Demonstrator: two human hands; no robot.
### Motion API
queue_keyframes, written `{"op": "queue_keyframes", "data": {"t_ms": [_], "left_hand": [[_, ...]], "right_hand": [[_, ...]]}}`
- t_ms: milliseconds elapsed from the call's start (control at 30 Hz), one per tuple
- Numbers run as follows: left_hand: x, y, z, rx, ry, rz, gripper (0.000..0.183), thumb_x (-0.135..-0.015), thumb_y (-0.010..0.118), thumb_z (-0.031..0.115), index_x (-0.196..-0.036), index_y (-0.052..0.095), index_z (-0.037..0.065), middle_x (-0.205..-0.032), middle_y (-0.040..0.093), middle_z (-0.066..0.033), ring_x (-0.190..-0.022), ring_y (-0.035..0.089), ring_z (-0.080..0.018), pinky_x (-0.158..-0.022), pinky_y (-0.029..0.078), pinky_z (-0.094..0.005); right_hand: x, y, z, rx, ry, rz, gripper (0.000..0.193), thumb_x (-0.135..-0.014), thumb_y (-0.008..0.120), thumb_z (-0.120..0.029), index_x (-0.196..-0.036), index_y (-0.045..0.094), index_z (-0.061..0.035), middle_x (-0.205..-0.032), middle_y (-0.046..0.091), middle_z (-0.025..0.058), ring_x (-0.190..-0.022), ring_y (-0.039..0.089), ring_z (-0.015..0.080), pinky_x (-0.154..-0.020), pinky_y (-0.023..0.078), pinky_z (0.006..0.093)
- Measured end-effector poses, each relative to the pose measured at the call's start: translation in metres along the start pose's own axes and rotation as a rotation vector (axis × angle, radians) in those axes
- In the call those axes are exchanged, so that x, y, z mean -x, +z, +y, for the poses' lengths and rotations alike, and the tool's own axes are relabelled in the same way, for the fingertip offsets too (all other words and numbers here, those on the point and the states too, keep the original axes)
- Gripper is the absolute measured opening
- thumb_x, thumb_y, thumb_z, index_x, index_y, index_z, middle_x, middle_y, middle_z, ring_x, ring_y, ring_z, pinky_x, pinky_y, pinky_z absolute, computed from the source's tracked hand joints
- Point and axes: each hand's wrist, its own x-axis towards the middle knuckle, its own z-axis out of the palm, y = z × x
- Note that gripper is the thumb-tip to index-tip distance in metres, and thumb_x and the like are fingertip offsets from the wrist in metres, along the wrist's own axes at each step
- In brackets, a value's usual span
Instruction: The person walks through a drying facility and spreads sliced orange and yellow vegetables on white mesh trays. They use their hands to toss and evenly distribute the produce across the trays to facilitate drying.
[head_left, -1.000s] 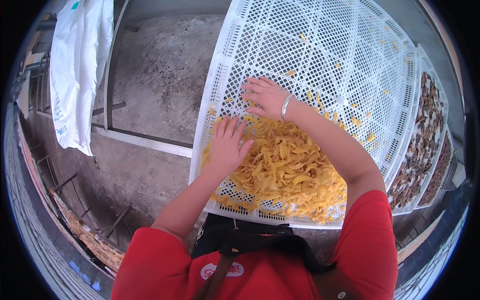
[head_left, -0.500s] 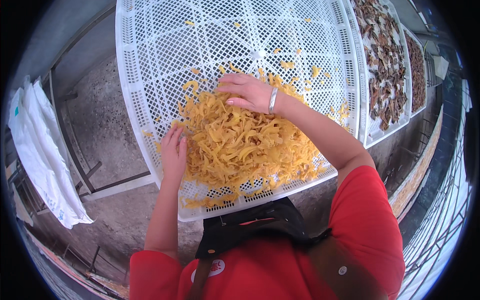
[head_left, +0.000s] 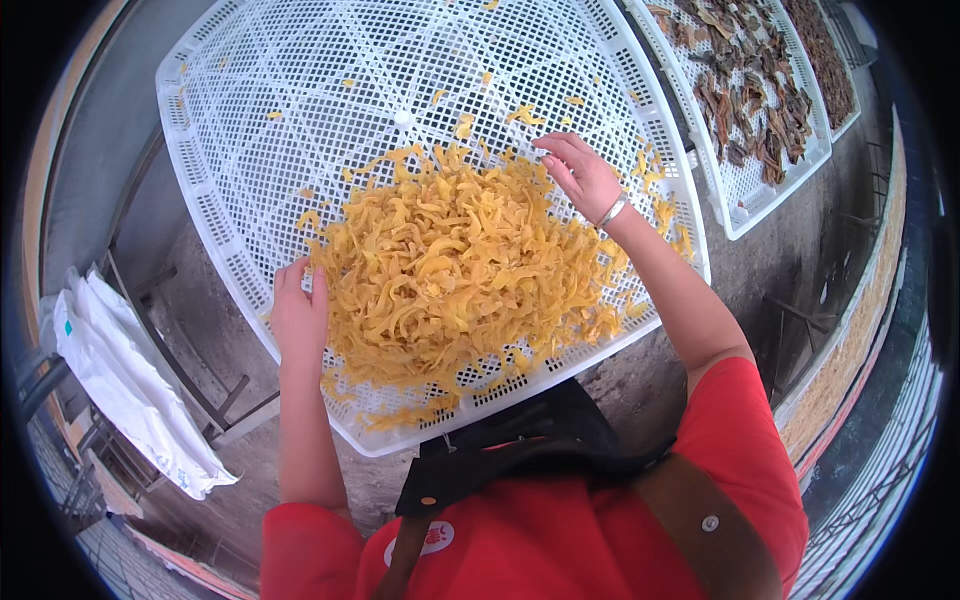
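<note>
A heap of yellow dried strips (head_left: 450, 265) fills the near half of a large white plastic mesh tray (head_left: 330, 140). At its left edge, my left hand (head_left: 300, 305) is by the tray's rim, thumb parted from the fingers; the fingertips are partly hidden, and no strip shows in them. Over the mesh at the heap's upper right, my right hand (head_left: 585, 178) points left with fingers stretched and the thumb apart, holding nothing visible. A silver bracelet (head_left: 614, 209) circles that wrist. Loose strips (head_left: 525, 114) lie scattered beyond the heap.
To the right stands another white tray (head_left: 735, 215) bearing brown dried pieces (head_left: 750, 100), with a further tray of darker bits (head_left: 820, 55) behind. White sacks (head_left: 135, 385) hang at the left over a metal frame (head_left: 165, 340). Concrete floor shows between.
My right hand has lifted off the top of the heap and moved right. The left stays near the left rim. The whole view has shifted and turned, with the tray now further left.
</note>
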Motion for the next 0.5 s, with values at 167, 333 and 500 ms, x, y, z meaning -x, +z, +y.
{"op": "queue_keyframes", "data": {"t_ms": [167,333,500], "left_hand": [[-0.04,0.025,0.089,0.098,0.338,-0.089,0.031,-0.094,0.058,0.024,-0.121,0.062,0.008,-0.108,0.059,-0.005,-0.07,0.054,-0.015,-0.066,0.049,-0.0275],[-0.099,0.081,0.173,0.1,0.608,-0.096,0.046,-0.095,0.056,0.035,-0.133,0.054,0.008,-0.133,0.052,-0.0146,-0.12,0.052,-0.0293,-0.099,0.044,-0.0391],[-0.105,0.176,0.278,-0.044,0.862,-0.119,0.058,-0.096,0.051,0.043,-0.145,0.042,0.013,-0.149,0.039,-0.0153,-0.137,0.035,-0.0333,-0.113,0.029,-0.044]], "right_hand": [[-0.039,0.011,0.073,0.605,-0.082,0.34,0.058,-0.097,0.045,-0.052,-0.139,0.047,-0.0118,-0.148,0.041,0.013,-0.14,0.031,0.0308,-0.115,0.025,0.0471],[0.036,0.029,0.067,0.353,-0.199,0.119,0.058,-0.096,0.048,-0.05,-0.139,0.047,-0.0107,-0.147,0.041,0.0121,-0.14,0.032,0.0319,-0.116,0.025,0.0479],[-0.027,-0.05,0.126,0.773,0.005,0.387,0.068,-0.095,0.048,-0.054,-0.147,0.037,-0.012,-0.152,0.034,0.013,-0.144,0.024,0.0344,-0.118,0.019,0.0465]]}}
